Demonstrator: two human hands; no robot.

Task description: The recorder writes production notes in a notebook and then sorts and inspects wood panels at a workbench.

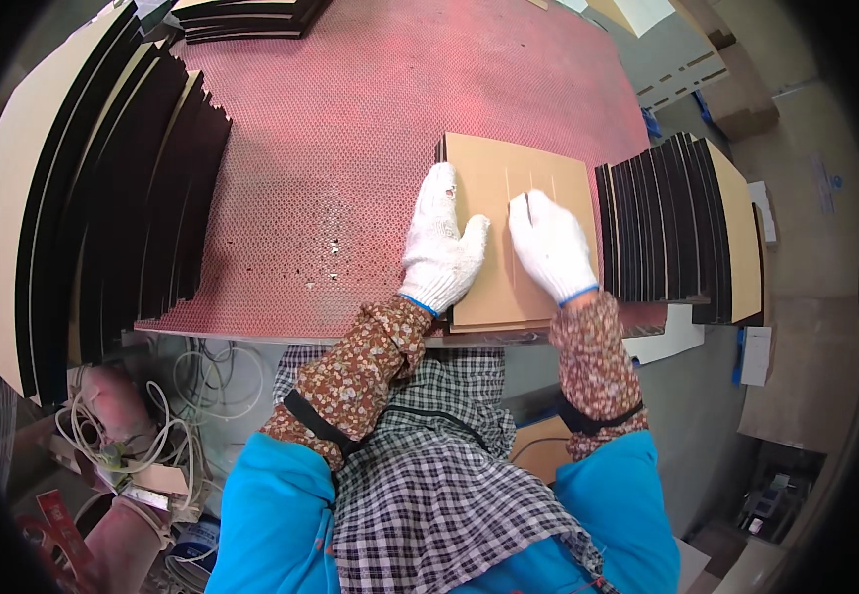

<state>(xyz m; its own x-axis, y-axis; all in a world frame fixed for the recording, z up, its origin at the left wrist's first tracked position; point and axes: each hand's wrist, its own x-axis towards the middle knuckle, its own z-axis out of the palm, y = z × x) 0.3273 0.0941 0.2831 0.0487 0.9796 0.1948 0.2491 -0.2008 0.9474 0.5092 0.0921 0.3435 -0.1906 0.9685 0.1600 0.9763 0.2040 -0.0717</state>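
A tan rectangular board (489, 297) with several thin pale slits lies in front of me on a pile with dark edges. My left hand (441, 246), in a white knit glove with a blue cuff edge, rests flat along the board's left side, fingers stretched out and thumb apart on its face. Over the slits, my right hand (550, 243), gloved the same way, is closed with its fingers curled down. A small dark spot shows at its fingertips; what it is, if anything held, I cannot make out.
Under the board spreads a red mesh-patterned tabletop (291, 188). A tall row of dark-edged boards (133, 188) stands at left, another row (662, 223) at right, and a smaller stack (246, 20) at the far left. Tangled hoses (143, 436) hang below the table.
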